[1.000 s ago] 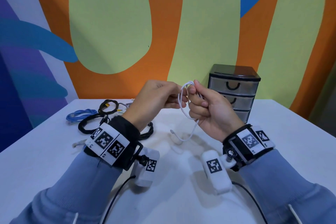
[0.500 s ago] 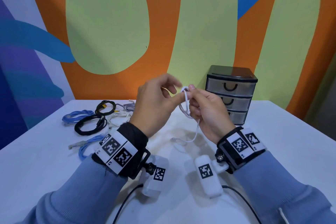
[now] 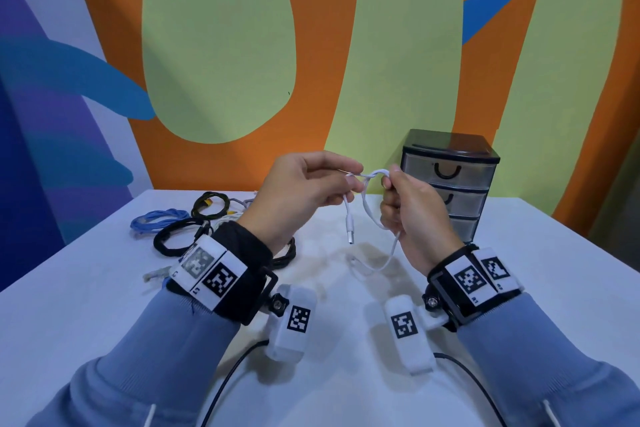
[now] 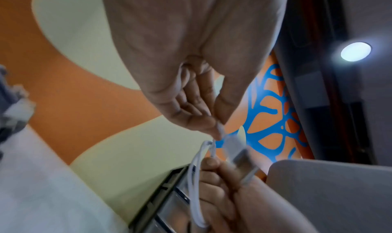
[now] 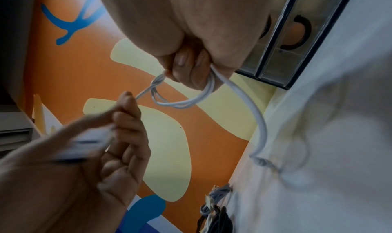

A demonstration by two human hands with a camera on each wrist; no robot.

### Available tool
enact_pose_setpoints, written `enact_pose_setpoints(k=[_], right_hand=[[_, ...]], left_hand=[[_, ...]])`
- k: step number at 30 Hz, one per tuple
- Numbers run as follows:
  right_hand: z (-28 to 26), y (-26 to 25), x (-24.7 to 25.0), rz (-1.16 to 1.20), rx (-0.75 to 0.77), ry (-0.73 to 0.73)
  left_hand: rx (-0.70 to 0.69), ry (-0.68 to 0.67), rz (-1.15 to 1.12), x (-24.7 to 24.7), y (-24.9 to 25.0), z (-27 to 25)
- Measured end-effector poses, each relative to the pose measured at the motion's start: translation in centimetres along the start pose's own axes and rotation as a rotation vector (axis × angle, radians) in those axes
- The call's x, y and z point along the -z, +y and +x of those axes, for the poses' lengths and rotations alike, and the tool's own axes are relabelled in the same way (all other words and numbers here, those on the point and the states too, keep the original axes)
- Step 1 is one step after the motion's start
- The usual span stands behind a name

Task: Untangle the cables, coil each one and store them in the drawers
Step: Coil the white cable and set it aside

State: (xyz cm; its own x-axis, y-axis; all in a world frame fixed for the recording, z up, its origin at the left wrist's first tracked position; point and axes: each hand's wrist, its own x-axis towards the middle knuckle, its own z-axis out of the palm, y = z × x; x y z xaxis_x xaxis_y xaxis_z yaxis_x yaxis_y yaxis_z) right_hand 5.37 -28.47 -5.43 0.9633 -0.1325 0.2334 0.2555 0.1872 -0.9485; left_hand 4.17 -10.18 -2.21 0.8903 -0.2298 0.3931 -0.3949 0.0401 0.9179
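Above the bench [image 3: 104, 305], left hand [image 3: 298, 194] pinching white cable [image 3: 367, 208] near its dangling plug; right hand [image 3: 412, 218] curled round its small coil, tail trailing down onto bench. Further left, other cables [image 3: 194, 222] heaped. Behind right hand, drawers [image 3: 450, 180], all closed.

A staged recording room, not a home: a bright painted wall [image 3: 221, 45] in orange, green and blue behind a plain white table [image 3: 554, 288].
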Motion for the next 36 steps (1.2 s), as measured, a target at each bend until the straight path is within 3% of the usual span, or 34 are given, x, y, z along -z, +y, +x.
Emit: enact_pose_setpoints(k=[5, 8, 15, 18, 23, 29, 33, 36], right_hand=[[-0.5, -1.0, -0.3, 0.188, -0.083, -0.046], [-0.9, -1.0, -1.0, 0.368, -0.145, -0.129], [-1.3, 0.1, -2.3, 0.548, -0.226, -0.203], [-1.4, 0.5, -2.5, 0.413, -0.162, -0.147], [-1.9, 0.7, -2.6, -0.149, 0.043, -0.030], [-1.4, 1.2, -1.9, -0.237, 0.166, 0.024], [-1.0, 1.3, -1.4, -0.218, 0.193, 0.081], [-1.0, 1.0, -1.4, -0.159, 0.186, 0.079]], left_hand=[[-0.233, 0.165, 0.541, 0.8, -0.9, 0.9], [-0.232, 0.252, 0.630, 0.6, -1.1, 0.8], [-0.196, 0.245, 0.577, -0.1, -1.3, 0.6], [-0.119, 0.218, 0.569, -0.2, -1.5, 0.5], [0.059, 0.123, 0.170, -1.0, -2.0, 0.1], [0.169, 0.083, -0.150, -1.7, -0.7, -0.3], [0.165, 0.026, -0.078, -2.3, -0.8, -0.5], [0.113, 0.075, 0.040, -2.4, -1.5, -0.4]])
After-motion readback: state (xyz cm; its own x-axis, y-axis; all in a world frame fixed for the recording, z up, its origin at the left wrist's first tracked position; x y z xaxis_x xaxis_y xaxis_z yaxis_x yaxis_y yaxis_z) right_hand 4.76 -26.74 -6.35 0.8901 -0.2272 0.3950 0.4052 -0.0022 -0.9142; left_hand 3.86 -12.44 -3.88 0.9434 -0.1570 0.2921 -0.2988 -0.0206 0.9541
